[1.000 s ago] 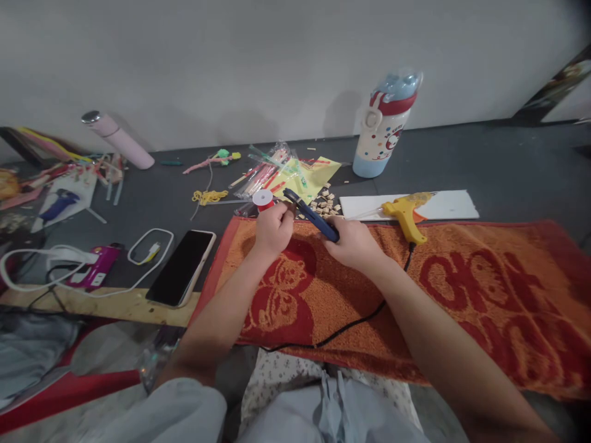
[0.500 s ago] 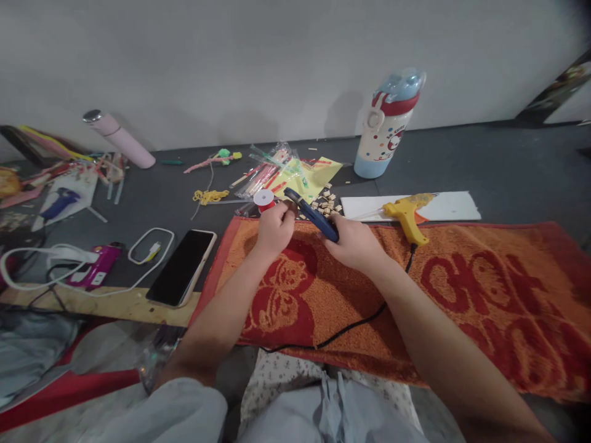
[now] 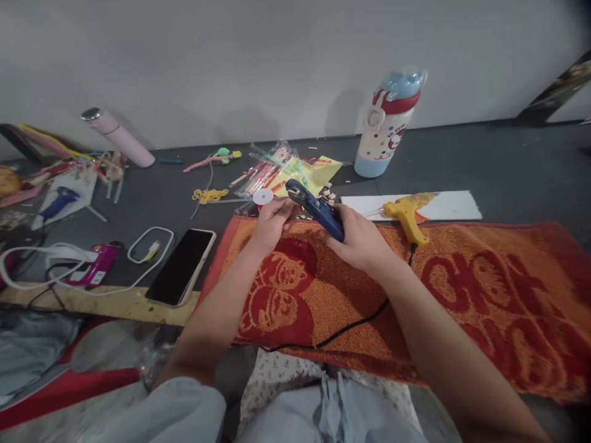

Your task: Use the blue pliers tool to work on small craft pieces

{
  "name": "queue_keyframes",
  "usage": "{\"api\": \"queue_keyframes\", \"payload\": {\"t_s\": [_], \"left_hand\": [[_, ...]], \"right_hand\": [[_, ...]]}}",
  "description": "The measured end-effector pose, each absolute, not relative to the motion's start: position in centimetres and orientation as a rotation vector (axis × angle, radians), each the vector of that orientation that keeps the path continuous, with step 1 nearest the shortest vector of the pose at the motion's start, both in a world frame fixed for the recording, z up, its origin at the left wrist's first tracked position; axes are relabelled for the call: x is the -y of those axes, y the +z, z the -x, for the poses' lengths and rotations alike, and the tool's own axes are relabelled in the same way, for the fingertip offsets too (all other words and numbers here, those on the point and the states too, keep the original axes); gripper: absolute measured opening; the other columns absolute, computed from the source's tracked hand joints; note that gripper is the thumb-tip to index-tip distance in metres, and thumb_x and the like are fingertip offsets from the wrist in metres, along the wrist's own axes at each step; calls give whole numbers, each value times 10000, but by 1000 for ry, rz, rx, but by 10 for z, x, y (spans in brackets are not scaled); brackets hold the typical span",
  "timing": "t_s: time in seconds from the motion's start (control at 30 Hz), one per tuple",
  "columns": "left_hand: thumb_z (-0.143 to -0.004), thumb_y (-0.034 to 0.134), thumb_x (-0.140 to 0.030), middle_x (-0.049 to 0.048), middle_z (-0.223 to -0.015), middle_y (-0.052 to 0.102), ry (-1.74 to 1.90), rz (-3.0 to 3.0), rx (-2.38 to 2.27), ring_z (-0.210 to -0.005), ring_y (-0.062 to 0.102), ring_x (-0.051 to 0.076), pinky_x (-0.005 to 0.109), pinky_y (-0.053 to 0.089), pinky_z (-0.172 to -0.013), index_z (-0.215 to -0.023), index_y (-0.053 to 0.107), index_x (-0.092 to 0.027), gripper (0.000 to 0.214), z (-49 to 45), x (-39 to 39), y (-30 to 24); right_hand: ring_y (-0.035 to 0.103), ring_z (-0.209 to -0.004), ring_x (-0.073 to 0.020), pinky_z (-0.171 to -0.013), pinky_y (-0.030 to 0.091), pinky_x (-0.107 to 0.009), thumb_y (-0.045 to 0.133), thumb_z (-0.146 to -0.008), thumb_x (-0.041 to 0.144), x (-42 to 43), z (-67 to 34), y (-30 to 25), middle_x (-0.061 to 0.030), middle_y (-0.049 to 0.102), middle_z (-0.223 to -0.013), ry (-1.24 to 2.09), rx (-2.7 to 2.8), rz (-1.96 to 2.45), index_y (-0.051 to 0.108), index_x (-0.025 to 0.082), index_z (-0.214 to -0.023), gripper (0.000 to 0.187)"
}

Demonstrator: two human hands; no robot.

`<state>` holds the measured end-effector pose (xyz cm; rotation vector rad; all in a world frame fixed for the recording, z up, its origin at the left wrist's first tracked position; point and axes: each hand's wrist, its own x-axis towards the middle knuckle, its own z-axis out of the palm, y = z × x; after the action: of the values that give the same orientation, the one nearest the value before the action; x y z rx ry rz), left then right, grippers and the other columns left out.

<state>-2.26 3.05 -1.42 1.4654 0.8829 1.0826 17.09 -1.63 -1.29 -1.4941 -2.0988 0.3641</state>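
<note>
My right hand (image 3: 360, 240) is closed round the handles of a blue hand tool (image 3: 316, 208), whose head points up and left. My left hand (image 3: 271, 223) is curled just left of the tool's head, fingers pinched together. It holds a small red spool (image 3: 263, 196) whose white end faces me. Both hands rest over the far edge of an orange-red towel (image 3: 462, 289). A scatter of small wooden cubes (image 3: 329, 192) lies just beyond the tool.
A yellow glue gun (image 3: 407, 212) lies on a white card (image 3: 452, 206), its black cord crossing the towel. Behind stand a cartoon water bottle (image 3: 386, 126) and a pink flask (image 3: 117, 138). A phone (image 3: 181, 266), white cable, purple device and straw packets lie to the left.
My right hand has lifted the blue tool slightly and turned it. The spool has tipped so its white end shows, and my left hand's fingers have shifted toward the tool's head.
</note>
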Motion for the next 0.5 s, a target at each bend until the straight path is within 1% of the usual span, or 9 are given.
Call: {"api": "queue_keyframes", "payload": {"t_s": [0.1, 0.23, 0.4, 0.5], "left_hand": [[-818, 554, -576, -72, -449, 317, 1074, -1400, -869, -382, 260, 48, 188, 220, -390, -710, 553, -176, 414, 22, -29, -11], [-811, 573, -555, -73, -444, 321, 1104, -1457, -887, -388, 273, 47, 192, 212, -393, -660, 500, -180, 411, 20, -29, -13], [-850, 505, -538, -52, -455, 339, 1066, -1634, -1023, -412, 306, 64, 223, 243, -419, -575, 405, -191, 455, 19, -30, -12], [-873, 474, -506, -41, -465, 363, 1068, -1746, -1088, -434, 329, 75, 241, 270, -454, -560, 384, -194, 451, 19, -30, -12]], "right_hand": [[617, -966, -332, -819, 475, -430, 491, -801, 363, 16, -172, -13, -210, 643, -1080, 339, 2110, 1507, 477, 70, -1216, 508], [613, -977, -338, -826, 463, -422, 470, -806, 357, 17, -172, -11, -217, 637, -1088, 335, 2152, 1540, 475, 52, -1224, 518], [613, -971, -335, -802, 450, -403, 451, -829, 358, 19, -171, -8, -205, 646, -1079, 362, 2195, 1572, 474, 65, -1217, 487], [622, -933, -322, -770, 446, -386, 453, -839, 370, 19, -171, -7, -195, 658, -1063, 374, 2210, 1602, 478, 87, -1202, 462]]}}
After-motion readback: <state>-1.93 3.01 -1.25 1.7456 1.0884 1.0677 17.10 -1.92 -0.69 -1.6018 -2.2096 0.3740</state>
